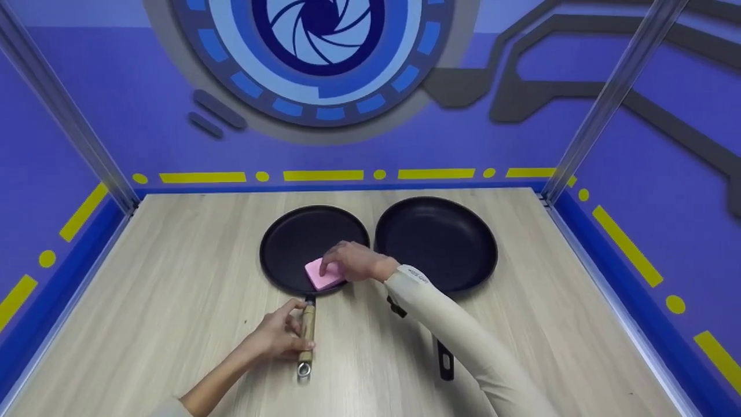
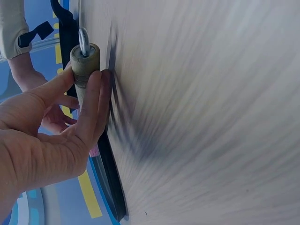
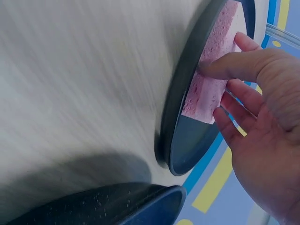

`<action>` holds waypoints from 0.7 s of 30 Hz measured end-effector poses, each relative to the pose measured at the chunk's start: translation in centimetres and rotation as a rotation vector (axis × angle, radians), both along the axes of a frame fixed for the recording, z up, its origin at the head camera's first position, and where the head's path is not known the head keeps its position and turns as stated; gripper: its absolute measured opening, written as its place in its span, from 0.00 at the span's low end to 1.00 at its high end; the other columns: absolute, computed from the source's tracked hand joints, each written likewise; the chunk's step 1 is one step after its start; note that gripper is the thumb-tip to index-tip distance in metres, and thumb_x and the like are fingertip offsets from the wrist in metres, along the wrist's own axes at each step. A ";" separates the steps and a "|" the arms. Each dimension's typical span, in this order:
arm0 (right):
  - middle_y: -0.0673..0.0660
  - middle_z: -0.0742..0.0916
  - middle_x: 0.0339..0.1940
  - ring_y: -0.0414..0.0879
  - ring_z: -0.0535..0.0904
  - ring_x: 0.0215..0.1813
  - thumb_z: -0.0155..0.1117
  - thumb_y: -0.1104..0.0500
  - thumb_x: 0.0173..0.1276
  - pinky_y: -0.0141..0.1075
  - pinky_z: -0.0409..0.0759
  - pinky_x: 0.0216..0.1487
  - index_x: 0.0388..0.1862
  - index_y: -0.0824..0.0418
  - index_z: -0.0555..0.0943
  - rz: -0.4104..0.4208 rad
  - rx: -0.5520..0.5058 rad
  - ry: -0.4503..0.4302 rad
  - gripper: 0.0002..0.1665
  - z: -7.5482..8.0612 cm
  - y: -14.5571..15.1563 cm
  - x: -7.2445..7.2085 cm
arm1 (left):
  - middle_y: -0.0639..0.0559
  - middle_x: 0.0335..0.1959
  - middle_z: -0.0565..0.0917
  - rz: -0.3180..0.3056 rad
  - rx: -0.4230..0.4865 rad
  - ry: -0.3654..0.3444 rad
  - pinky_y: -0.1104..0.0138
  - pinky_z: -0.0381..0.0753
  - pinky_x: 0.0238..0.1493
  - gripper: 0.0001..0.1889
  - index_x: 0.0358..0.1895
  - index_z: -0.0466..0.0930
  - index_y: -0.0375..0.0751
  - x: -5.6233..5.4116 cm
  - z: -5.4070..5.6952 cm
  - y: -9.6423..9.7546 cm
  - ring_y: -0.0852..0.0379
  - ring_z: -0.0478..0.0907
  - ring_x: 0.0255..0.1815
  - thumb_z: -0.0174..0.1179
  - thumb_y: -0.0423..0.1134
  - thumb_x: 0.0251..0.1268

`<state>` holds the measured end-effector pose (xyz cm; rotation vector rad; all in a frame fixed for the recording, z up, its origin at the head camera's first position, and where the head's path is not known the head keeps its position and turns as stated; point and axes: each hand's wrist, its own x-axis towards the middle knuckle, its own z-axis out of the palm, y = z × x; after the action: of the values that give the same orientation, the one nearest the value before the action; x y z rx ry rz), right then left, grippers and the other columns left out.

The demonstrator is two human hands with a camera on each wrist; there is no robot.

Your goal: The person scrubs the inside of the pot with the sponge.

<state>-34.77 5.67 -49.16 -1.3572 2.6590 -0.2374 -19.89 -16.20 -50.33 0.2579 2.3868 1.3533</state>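
We judge the wiping of the left pan [image 1: 307, 231] to be under way and not yet finished, since the pink sponge [image 1: 318, 275] is inside it, at the near right part of its floor, just within the rim. Our right hand [image 1: 356, 260] has the sponge gripped between thumb and fingers, closed only as far as its thickness allows. Our left hand [image 1: 282, 331] pinches the wooden handle [image 1: 310, 324] of the same pan, thumb on one side and fingers on the other, which seems meant to steady it. So the setting up looks done: sponge taken, pan held, both pans on the table [image 1: 185, 260]. How much of the left pan is already wiped we cannot tell, because its dark floor shows no clear mark between cleaned and uncleaned parts; the far and left parts lie bare of the sponge. The right pan [image 1: 434, 243] sits just beside it, its black handle [image 1: 444, 359] toward the near side, with neither hand on it. Pale specks show on its outer wall in the right wrist view, so if it is to be wiped too, that work probably remains.
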 end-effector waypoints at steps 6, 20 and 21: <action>0.45 0.86 0.63 0.52 0.74 0.68 0.72 0.61 0.65 0.48 0.75 0.66 0.60 0.43 0.85 -0.020 0.041 -0.016 0.25 -0.1 -1.1 0.8 | 0.42 0.36 0.79 0.006 0.026 -0.034 0.65 0.87 0.34 0.36 0.63 0.69 0.37 0.1 0.0 0.3 0.54 0.80 0.34 0.77 0.25 0.50; 0.57 0.83 0.60 0.51 0.73 0.60 0.64 0.45 0.74 0.42 0.75 0.60 0.70 0.34 0.76 -0.129 0.078 0.058 0.26 -1.0 -5.2 1.8 | 0.41 0.35 0.81 -0.011 0.046 -0.037 0.64 0.88 0.34 0.35 0.61 0.68 0.36 0.0 0.1 0.1 0.53 0.80 0.34 0.76 0.24 0.49; 0.57 0.83 0.58 0.51 0.73 0.58 0.63 0.44 0.74 0.41 0.76 0.59 0.70 0.33 0.76 -0.136 0.079 0.072 0.26 -1.0 -5.4 1.8 | 0.42 0.34 0.81 -0.014 0.050 -0.030 0.64 0.87 0.34 0.35 0.61 0.68 0.36 0.0 0.2 0.1 0.54 0.80 0.34 0.76 0.24 0.49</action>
<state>-32.93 0.28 -50.16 -1.1846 2.7913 -0.0985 -19.87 -16.06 -50.17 0.2663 2.3249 1.4023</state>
